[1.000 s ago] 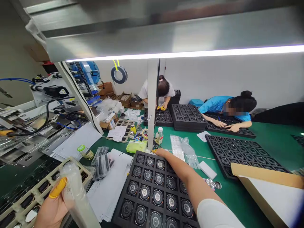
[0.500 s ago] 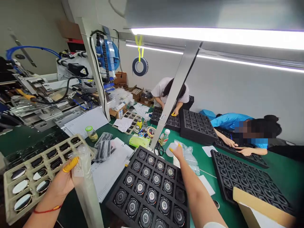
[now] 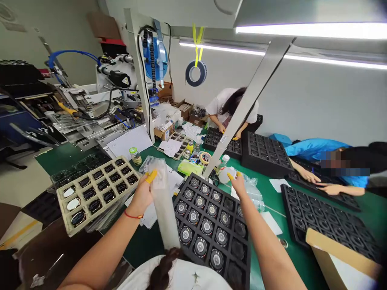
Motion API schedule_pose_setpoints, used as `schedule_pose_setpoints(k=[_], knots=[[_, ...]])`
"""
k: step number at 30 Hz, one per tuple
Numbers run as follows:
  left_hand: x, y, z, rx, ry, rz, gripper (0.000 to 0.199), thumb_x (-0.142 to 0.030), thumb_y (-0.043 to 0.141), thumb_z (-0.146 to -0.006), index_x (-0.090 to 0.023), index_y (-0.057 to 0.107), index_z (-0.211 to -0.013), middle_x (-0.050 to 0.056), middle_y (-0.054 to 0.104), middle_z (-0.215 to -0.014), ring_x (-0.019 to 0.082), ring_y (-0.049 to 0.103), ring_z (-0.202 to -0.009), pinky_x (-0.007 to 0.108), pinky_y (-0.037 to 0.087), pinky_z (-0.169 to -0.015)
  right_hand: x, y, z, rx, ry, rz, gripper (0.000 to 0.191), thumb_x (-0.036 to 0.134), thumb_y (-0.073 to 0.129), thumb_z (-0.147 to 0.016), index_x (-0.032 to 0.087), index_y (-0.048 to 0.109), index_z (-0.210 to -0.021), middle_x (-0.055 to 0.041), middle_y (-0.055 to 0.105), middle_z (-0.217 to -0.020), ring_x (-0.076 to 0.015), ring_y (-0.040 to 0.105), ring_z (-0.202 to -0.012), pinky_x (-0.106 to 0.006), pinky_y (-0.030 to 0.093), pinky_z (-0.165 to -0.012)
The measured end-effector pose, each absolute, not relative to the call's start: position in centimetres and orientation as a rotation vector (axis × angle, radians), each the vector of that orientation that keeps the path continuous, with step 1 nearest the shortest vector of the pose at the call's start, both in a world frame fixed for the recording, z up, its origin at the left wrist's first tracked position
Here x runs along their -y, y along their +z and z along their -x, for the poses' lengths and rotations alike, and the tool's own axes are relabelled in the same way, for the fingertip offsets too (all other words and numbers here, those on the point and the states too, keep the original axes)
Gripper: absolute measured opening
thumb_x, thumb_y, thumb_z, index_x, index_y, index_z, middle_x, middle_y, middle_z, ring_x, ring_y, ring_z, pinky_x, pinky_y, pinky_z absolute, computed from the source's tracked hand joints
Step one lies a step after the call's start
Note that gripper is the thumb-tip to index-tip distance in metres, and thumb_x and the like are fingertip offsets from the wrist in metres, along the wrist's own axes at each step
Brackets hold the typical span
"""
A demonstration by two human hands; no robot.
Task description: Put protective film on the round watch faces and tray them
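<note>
My left hand, with a yellow finger cover, is closed around the upper end of a long translucent plastic sleeve. The sleeve hangs down beside a black foam tray that holds round dark discs in square pockets. Beyond this tray, my right hand touches a round whitish translucent piece; whether the fingers grip it is unclear. A beige tray with oval dark and mirror-like pieces lies to the left of my left hand.
Two people work across the green table at black trays. A slanted metal post rises behind the foam tray. Nearby are a green-lidded jar, a white-capped bottle and clear bags. An open cardboard box sits front right.
The view has shifted left and back, showing both forearms. My left hand has moved right with the sleeve, nearer the black foam tray. My right hand remains by the whitish piece.
</note>
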State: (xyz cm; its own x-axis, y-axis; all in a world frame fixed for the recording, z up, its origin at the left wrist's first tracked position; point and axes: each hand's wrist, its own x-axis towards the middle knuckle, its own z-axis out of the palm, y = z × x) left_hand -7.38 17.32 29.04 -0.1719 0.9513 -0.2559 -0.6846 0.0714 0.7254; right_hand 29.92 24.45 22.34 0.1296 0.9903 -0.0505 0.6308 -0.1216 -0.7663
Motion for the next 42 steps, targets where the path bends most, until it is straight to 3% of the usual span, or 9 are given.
schedule_pose_setpoints(k=[5, 8, 10, 14, 18, 21, 27, 34, 42], knots=[[-17.5, 28.8, 2.4, -0.842, 1.340, -0.450, 0.018, -0.035, 0.071, -0.078, -0.020, 0.068, -0.088, 0.002, 0.074, -0.083, 0.023, 0.070, -0.091, 0.034, 0.057, -0.083, -11.0, 21.6, -23.5, 1.448, 1.559, 1.285, 0.061, 0.058, 0.075, -0.067, 0.021, 0.062, -0.113, -0.0083, 0.069, -0.107, -0.0233, 0.063, -0.102, -0.042, 0.048, -0.095], [-16.6, 28.1, -0.7, -0.816, 1.240, -0.503, 0.020, -0.039, 0.063, -0.085, -0.021, 0.066, -0.092, 0.002, 0.073, -0.091, 0.020, 0.068, -0.093, 0.031, 0.056, -0.083, -3.4, 20.2, -20.1, 1.275, 1.857, 1.069, 0.070, 0.056, 0.086, -0.049, 0.016, 0.064, -0.102, -0.0080, 0.072, -0.087, -0.0228, 0.067, -0.082, -0.039, 0.055, -0.078], [-15.5, 27.3, -2.4, -0.806, 1.184, -0.550, 0.021, -0.040, 0.062, -0.086, -0.020, 0.065, -0.093, 0.002, 0.073, -0.094, 0.019, 0.068, -0.094, 0.028, 0.055, -0.083, 0.7, 19.4, -18.9, 1.116, 1.946, 0.994, 0.065, 0.061, 0.080, -0.055, 0.014, 0.063, -0.096, -0.0065, 0.069, -0.073, -0.0196, 0.066, -0.066, -0.034, 0.056, -0.064], [-13.0, 24.8, -4.4, -0.816, 1.017, -0.672, 0.019, -0.028, 0.073, -0.079, -0.018, 0.065, -0.092, 0.003, 0.072, -0.087, 0.017, 0.068, -0.086, 0.027, 0.054, -0.080, 7.5, 18.5, -19.0, 0.777, 1.894, 0.953, 0.065, 0.070, 0.054, -0.073, 0.014, 0.058, -0.106, -0.0089, 0.069, -0.074, -0.0180, 0.063, -0.058, -0.031, 0.054, -0.053], [-11.4, 21.9, -4.2, -0.891, 0.853, -0.748, 0.022, -0.016, 0.070, -0.080, -0.015, 0.062, -0.101, 0.002, 0.068, -0.088, 0.015, 0.065, -0.074, 0.032, 0.056, -0.073, 12.7, 18.3, -20.0, 0.480, 1.720, 0.963, 0.075, 0.074, 0.030, -0.081, 0.020, 0.045, -0.132, -0.0165, 0.063, -0.122, -0.0286, 0.068, -0.096, -0.041, 0.057, -0.067], [-11.1, 20.2, -3.3, -0.951, 0.800, -0.769, 0.019, -0.018, 0.063, -0.088, -0.015, 0.059, -0.106, 0.002, 0.066, -0.093, 0.014, 0.064, -0.074, 0.032, 0.056, -0.071, 15.3, 17.4, -20.1, 0.298, 1.516, 1.005, 0.067, 0.066, 0.043, -0.082, 0.026, 0.043, -0.135, -0.0109, 0.055, -0.137, -0.0277, 0.061, -0.113, -0.045, 0.054, -0.083], [-10.0, 19.7, -1.4, -0.922, 0.662, -0.855, 0.017, -0.021, 0.065, -0.086, -0.014, 0.060, -0.101, 0.003, 0.067, -0.094, 0.015, 0.066, -0.078, 0.032, 0.056, -0.071, 17.9, 13.8, -18.8, 0.124, 1.240, 1.099, 0.057, 0.036, 0.073, -0.070, 0.029, 0.055, -0.123, -0.0039, 0.064, -0.123, -0.0212, 0.064, -0.101, -0.037, 0.056, -0.081], [-7.8, 20.1, 0.7, -0.819, 0.521, -0.910, 0.017, -0.020, 0.064, -0.088, -0.013, 0.061, -0.103, 0.005, 0.067, -0.096, 0.015, 0.066, -0.080, 0.032, 0.058, -0.070, 20.3, 9.9, -17.1, 0.143, 1.182, 1.147, 0.045, 0.045, 0.071, -0.067, 0.029, 0.063, -0.108, -0.0044, 0.070, -0.103, -0.0230, 0.067, -0.082, -0.036, 0.057, -0.062], [-7.3, 18.6, 2.7, -0.834, 0.462, -0.903, 0.019, -0.030, 0.058, -0.093, -0.013, 0.062, -0.101, 0.004, 0.066, -0.093, 0.014, 0.065, -0.077, 0.032, 0.057, -0.069, 21.0, 7.0, -15.1, 0.287, 1.282, 1.200, 0.044, 0.057, 0.062, -0.073, 0.037, 0.060, -0.112, -0.0054, 0.068, -0.106, -0.0261, 0.066, -0.082, -0.040, 0.055, -0.056]])
